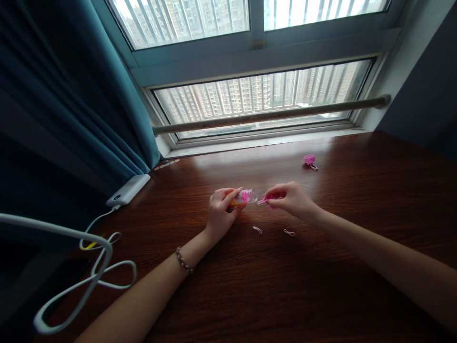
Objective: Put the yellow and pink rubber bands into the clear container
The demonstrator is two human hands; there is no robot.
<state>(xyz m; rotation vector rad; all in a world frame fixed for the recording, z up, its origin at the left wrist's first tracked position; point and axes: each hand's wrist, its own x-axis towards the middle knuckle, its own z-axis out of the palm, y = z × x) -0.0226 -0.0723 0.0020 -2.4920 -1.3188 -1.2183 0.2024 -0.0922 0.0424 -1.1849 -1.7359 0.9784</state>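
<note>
My left hand [220,210] is closed around a small clear plastic bottle [250,196] lying on its side, its open end to the right. Pink and orange contents show through the bottle wall. Just off that mouth, my right hand [291,200] pinches several bright pink bands [263,201] that look like small hair elastics. Their tips are at the bottle's mouth; whether they touch it I cannot tell. Nearer to me on the wooden table [221,295] lie a pale pink loop [257,229] and a second pale band [289,232].
A pink cap [309,159] with a small loop sits farther back on the right. At the left, a white power bank [128,189] lies by the blue curtain [117,114], with a white cable [103,247] looping toward me. Windows and a rail [271,116] border the far edge.
</note>
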